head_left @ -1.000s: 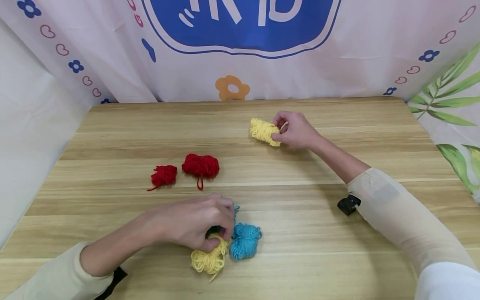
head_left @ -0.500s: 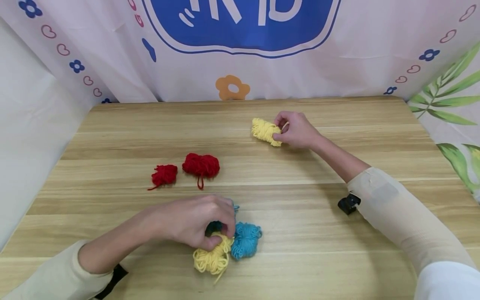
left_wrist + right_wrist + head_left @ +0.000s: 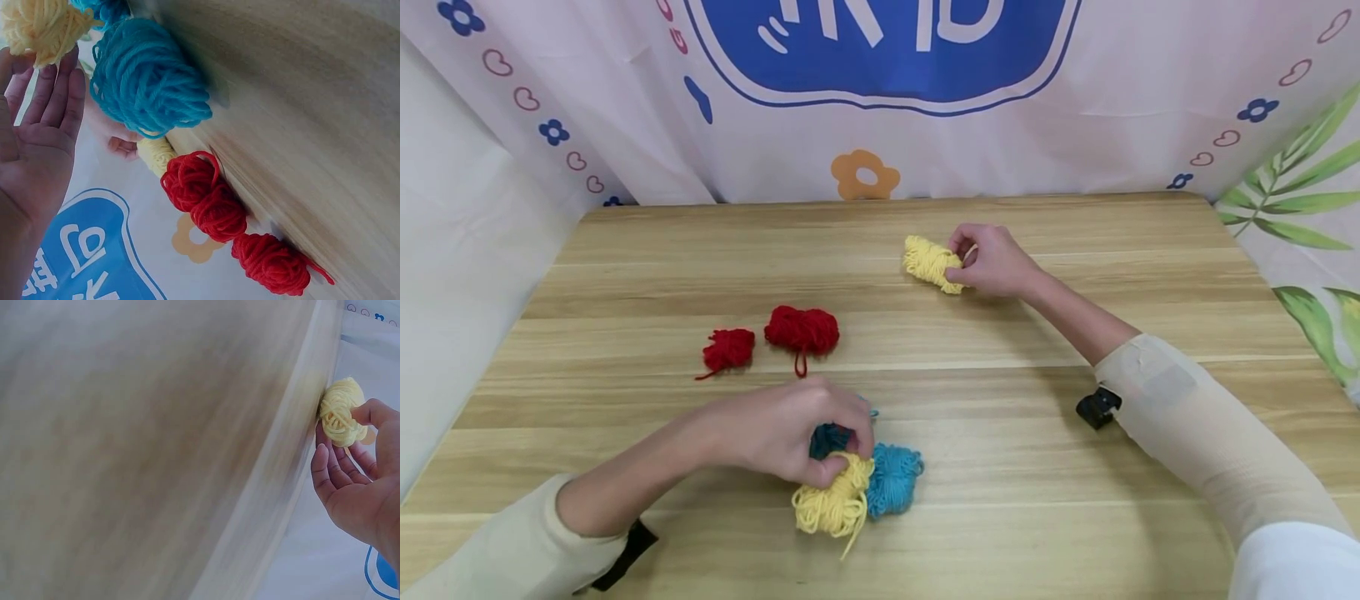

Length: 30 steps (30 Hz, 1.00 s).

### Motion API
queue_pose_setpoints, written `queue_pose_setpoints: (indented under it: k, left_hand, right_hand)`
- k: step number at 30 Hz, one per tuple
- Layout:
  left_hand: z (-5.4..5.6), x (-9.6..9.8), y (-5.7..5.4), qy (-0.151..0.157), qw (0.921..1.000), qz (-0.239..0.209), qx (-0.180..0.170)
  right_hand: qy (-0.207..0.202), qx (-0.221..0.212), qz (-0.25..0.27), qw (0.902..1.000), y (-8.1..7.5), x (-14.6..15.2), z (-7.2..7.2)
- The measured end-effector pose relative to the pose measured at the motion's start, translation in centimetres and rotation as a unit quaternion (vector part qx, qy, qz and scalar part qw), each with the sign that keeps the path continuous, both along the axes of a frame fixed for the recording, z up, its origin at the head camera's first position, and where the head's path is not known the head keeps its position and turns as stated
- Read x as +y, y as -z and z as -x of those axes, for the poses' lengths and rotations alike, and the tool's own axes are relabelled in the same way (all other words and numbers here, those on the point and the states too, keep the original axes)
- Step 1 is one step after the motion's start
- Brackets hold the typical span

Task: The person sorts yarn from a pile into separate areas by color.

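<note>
Between thumb and fingers, my left hand (image 3: 782, 429) pinches a bundle of yellow yarn (image 3: 835, 500), its loose end hanging down. The left wrist view shows this yellow yarn (image 3: 47, 28) above the tabletop. Beside it lies a blue yarn bundle (image 3: 893, 481); a second blue bundle (image 3: 830, 438) is partly hidden under my left hand. Toward the back of the table, my right hand (image 3: 992, 260) grips one end of another yellow yarn bundle (image 3: 930, 263). In the right wrist view, the thumb presses on this yellow bundle (image 3: 342, 412) with the fingers beneath.
Two red yarn bundles, a small one (image 3: 729, 350) and a larger one (image 3: 802, 331), lie left of centre on the wooden table (image 3: 1037, 533). A printed white cloth (image 3: 775, 158) hangs behind the table's back edge.
My left hand has raised the yellow yarn slightly and shifted it right and away from me, uncovering more of the blue bundle beneath. The right hand and its yarn have barely moved.
</note>
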<state>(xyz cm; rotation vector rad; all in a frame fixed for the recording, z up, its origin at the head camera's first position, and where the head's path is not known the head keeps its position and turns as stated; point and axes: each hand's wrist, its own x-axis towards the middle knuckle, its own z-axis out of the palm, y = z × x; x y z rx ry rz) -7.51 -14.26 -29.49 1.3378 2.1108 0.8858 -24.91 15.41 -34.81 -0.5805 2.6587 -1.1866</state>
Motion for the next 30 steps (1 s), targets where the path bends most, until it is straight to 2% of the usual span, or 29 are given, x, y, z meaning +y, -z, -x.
queue_pose_setpoints:
  k: [9, 17, 30]
  left_hand:
    - [0.6, 0.2, -0.1, -0.038, 0.9981, -0.045, 0.014]
    - [1.1, 0.2, 0.1, -0.077, 0.9934, -0.080, 0.030]
    - [1.4, 0.2, 0.1, -0.140, 0.9838, -0.086, 0.072]
  right_hand:
    - [0.000, 0.001, -0.006, 1.0000, -0.1, -0.1, -0.1]
    - [-0.002, 0.004, -0.009, 1.0000, -0.1, -0.1, 0.0]
    - [-0.002, 0.006, -0.011, 0.9999, -0.1, -0.1, 0.1]
